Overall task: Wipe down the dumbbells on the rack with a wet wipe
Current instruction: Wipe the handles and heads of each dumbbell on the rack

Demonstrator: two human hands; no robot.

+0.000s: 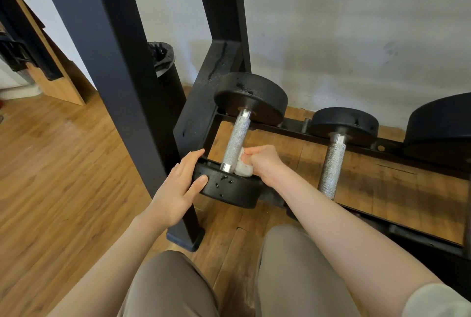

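The person is crouching at the bottom shelf of the rack [293, 123], working on the leftmost dumbbell [235, 143]. The right hand [265, 161] is gripping a bunched wet wipe [243, 167], fingers curled round it, and pressing it where the knurled handle meets the near weight. The left hand [182, 181] is resting on the near weight's left rim, fingers fairly straight, steadying it. Droplets are showing on both weights. This looks like the handle-wiping step on the first dumbbell. Next, I judge, the wipe needs dragging up the handle, then moving right to the second dumbbell [334, 161], which is lying just beside it.
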